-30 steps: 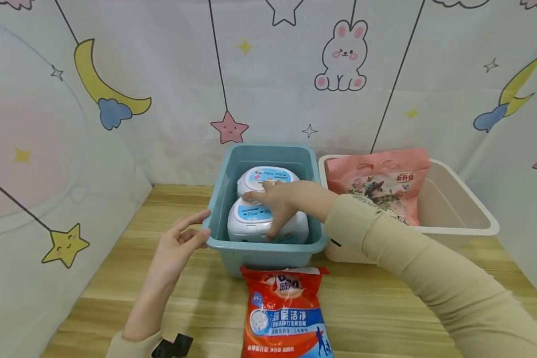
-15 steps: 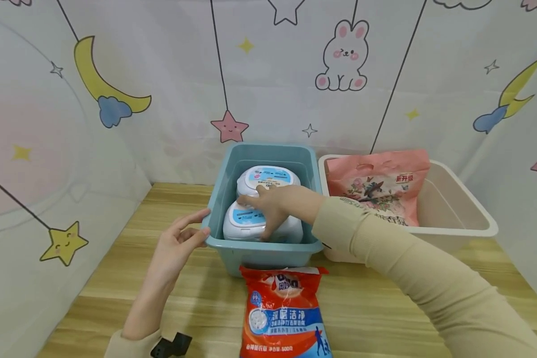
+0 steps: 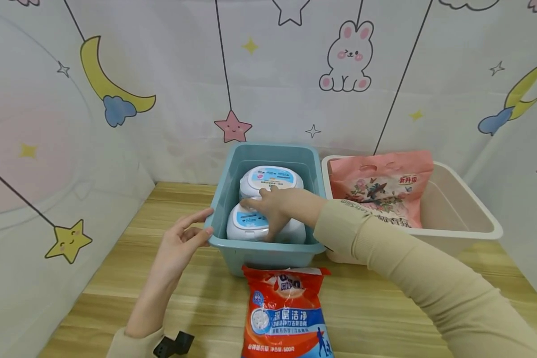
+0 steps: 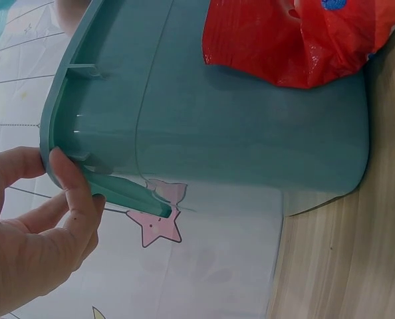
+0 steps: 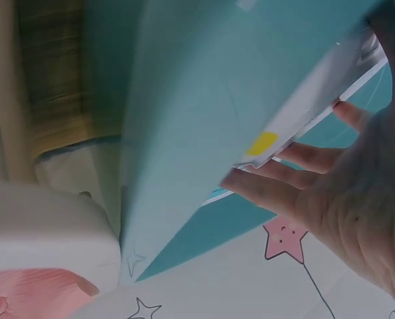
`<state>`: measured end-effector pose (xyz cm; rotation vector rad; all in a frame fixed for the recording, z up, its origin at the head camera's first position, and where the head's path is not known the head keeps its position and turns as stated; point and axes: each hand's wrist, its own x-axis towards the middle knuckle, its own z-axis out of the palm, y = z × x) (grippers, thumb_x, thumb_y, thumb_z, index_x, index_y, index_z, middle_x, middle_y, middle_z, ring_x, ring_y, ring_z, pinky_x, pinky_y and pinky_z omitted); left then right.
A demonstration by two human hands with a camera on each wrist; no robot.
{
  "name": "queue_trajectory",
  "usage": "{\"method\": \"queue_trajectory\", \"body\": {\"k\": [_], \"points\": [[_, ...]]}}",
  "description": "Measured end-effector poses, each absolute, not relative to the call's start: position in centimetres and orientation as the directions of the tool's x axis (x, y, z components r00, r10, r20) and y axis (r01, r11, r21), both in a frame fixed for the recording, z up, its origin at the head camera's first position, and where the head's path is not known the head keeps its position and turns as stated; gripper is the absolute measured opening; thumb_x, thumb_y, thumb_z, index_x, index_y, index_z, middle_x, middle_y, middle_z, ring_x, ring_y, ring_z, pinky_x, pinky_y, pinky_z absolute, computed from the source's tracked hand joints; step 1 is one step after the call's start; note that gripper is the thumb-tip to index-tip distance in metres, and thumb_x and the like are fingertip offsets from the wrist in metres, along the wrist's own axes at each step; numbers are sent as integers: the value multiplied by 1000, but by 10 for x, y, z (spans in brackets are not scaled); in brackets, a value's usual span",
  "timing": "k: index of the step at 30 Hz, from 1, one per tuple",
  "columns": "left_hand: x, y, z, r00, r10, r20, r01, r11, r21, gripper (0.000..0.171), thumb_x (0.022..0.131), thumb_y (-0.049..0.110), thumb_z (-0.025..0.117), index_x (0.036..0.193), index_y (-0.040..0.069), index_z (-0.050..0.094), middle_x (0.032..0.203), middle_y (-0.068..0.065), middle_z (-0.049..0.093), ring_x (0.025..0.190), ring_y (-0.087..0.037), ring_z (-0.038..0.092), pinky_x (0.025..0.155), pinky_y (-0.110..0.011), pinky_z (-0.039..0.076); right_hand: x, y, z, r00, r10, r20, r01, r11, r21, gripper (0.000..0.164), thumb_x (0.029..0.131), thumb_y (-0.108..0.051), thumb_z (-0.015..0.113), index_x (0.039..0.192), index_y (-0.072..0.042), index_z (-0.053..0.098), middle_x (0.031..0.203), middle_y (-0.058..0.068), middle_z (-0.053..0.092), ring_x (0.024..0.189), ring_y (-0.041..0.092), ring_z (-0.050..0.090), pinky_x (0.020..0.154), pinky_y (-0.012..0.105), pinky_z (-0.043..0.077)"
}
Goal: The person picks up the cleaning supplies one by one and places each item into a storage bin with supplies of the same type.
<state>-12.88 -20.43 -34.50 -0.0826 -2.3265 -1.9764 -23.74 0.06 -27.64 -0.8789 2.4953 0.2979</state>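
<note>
Blue plastic bin [image 3: 264, 256]: stands toward the table's [image 3: 385, 308] far edge; it could skid or tip if pushed and pulled unevenly, being steadied at one corner only.
Left hand [image 3: 179, 247]: thumb and fingers pinch the rim at the bin's near left corner; the hold looks shallow, so a sudden jolt might break it.
Right hand [image 3: 281, 206]: fingers spread wide over the front white tub [image 3: 249, 226], thumb toward the bin's near edge, seemingly in a light grip; smooth plastic could slide out of so broad a span.
Front white tub: inside the blue bin, toward its near edge; it could wedge against the rear white tub [image 3: 270, 175], as they sit close. Whether its base lies flat is hidden.
Beige sleeve [image 3: 407, 268]: crosses the bin's right edge, and might snag that rim or nudge the cream bin [image 3: 456, 232] beside it.
Pink bag [image 3: 385, 184]: rises above the cream bin's far left corner; a bump from the arm could topple it.
Red Omo bag [image 3: 286, 318]: lies before the blue bin's near edge; were the bin dragged nearer, it could be crumpled.
</note>
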Motion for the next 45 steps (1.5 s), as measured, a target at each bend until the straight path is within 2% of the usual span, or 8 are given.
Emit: {"method": "queue_trajectory", "body": {"k": [13,27,34,45], "points": [[-129,-204,-345,-995,-12,103,100,159,982,46,94,18,62,137,5,52,120,2,48,85,-2,62,76,-19,53,-235,0,-275,-690,-502,-522,-621,780,71,98,78,-50,74,152,-40,10,161,10,17,146,39,20,110,64,30],[-129,-205,-345,-995,-15,94,90,175,980,46,94,19,62,138,7,52,124,1,48,86,-1,62,77,-18,53,-233,0,-280,-685,-511,-519,-623,781,53,100,79,-49,73,153,-39,7,161,11,17,146,40,20,111,65,28],[-129,-205,-345,-995,-16,100,95,180,979,46,94,19,62,137,7,52,122,2,48,85,-1,62,77,-18,53,-232,0,-283,-699,-504,-507,-614,786,66,101,78,-47,74,153,-40,6,159,11,21,142,37,27,111,63,31],[-129,-205,-345,-996,-14,93,90,175,980,46,94,19,62,138,7,52,123,2,48,85,-1,62,77,-18,53,-231,0,-285,-704,-487,-516,-599,798,65,101,80,-42,74,153,-41,4,158,11,20,141,36,28,112,60,31]]}}
